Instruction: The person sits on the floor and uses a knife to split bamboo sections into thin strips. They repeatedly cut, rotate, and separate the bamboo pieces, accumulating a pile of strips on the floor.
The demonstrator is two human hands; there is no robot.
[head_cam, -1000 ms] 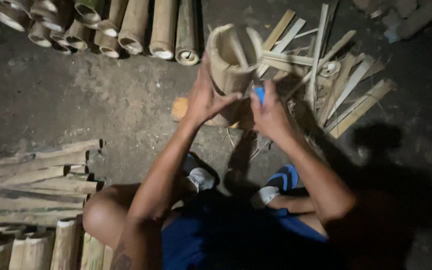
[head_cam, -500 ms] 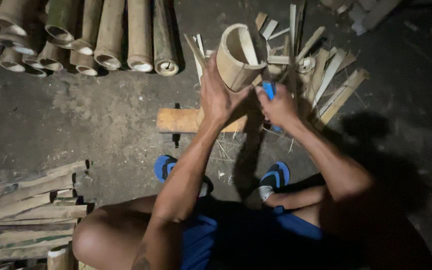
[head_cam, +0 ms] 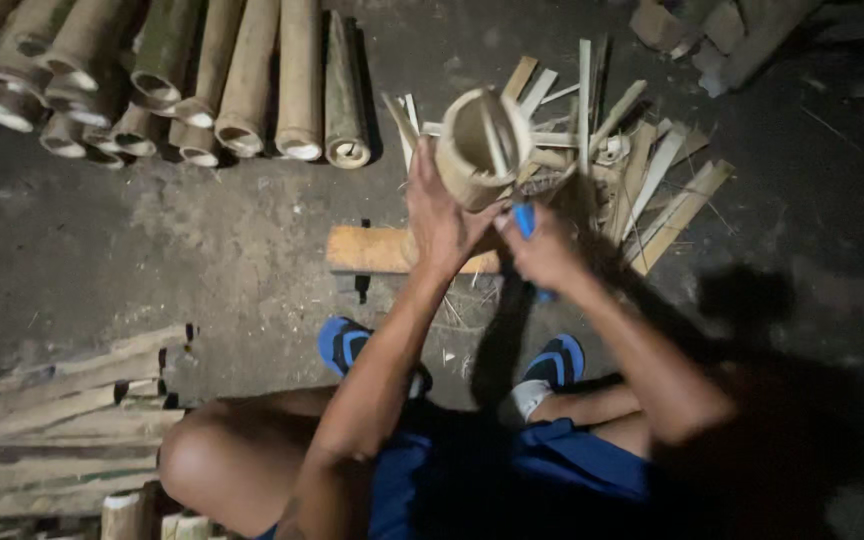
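Change since half a second back: slight. View dropped a little, wooden block point(head_cam: 377, 250) and both blue sandals point(head_cam: 344, 342) now plainer, hands in much the same pose. A full second back, block nearly out of sight under the arms.

Left hand point(head_cam: 439, 218) wrapped around the lower wall of the short bamboo tube point(head_cam: 479, 147), fingers closed on it, tube tilted with open mouth up, at 12 o'clock from the knees. Right hand point(head_cam: 542, 252) clenched on a blue-handled tool point(head_cam: 524, 222); blade hidden behind hand and tube, kind of tool not clear.

Tube base concealed by the left hand; contact with the block impossible to tell. Right forearm and lap lost in shadow.

Split bamboo strips point(head_cam: 652, 190) fanned at 1 o'clock behind the tube. Whole bamboo poles point(head_cam: 252, 90) at 10 o'clock, more split slats point(head_cam: 62, 400) at 8 o'clock, cut off by the frame edge.
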